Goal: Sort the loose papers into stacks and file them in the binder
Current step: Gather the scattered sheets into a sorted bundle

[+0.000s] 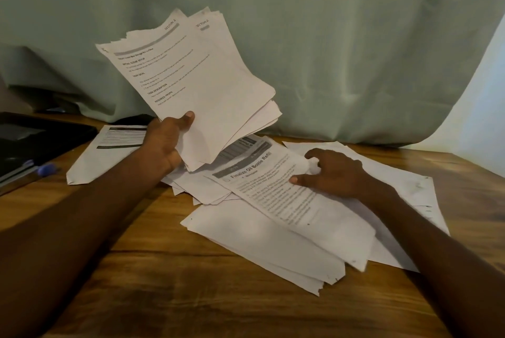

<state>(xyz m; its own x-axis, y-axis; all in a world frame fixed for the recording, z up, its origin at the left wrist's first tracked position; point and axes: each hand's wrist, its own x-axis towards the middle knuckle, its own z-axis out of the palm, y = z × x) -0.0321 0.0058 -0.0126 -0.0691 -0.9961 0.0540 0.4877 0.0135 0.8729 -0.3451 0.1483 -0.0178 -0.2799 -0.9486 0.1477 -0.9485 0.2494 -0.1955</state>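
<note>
A pale green curtain (328, 36) is hanging across the whole back of the scene, its hem bunching down onto the wooden tabletop (191, 283). Spreading over the right half of that tabletop is a loose pile of papers (273, 242), sheets overlapping at odd angles, some with torn or dog-eared corners. At the far left edge a black binder (35, 138) is lying flat and closed, well apart from the pile, with a blue pen (45, 169) resting just beside it. Between the binder and the pile a single printed sheet (109, 151) is lying on its own.

The left hand (166, 143) is holding a thick stack of sheets (196, 80) up off the tabletop, tilted toward the curtain, thumb curling over the front page and fingers gripping behind; the top page is showing the headings "SECTION A" and "TASK GOAL".

The right hand (336, 173) is resting on the pile, fingers curling round the edge of the top sheet (276, 187), headed "Finalize Oil Bottle Refill", thumb pressing onto its printed face while the paper is buckling slightly under the fingers.
</note>
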